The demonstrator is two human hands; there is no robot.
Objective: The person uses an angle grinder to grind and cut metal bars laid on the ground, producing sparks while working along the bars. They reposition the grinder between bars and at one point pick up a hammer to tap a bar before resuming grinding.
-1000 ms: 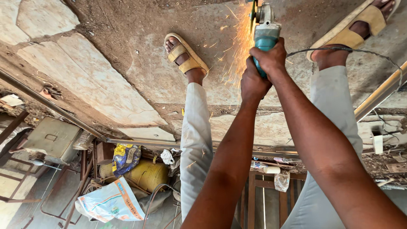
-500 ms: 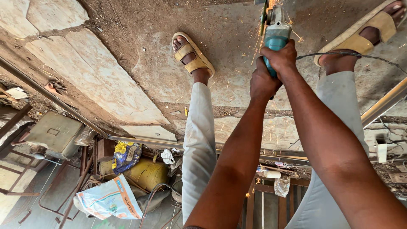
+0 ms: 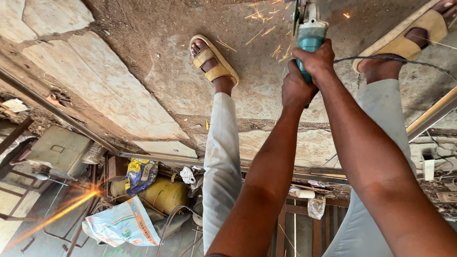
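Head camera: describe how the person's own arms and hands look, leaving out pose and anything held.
Both forearms are bare along all that shows: no sleeves, gloves, watch or bands visible. The left hand and the right hand carry no visible rings or markings. The forearms look lean, widening toward the camera. Beneath them show pale grey trouser legs and tan two-strap sandals.

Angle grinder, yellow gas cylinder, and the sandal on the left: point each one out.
angle grinder (image 3: 310,35), head view, on its teal body.
yellow gas cylinder (image 3: 164,194), head view, on its rounded side.
sandal (image 3: 216,66), head view, on its tan strap.
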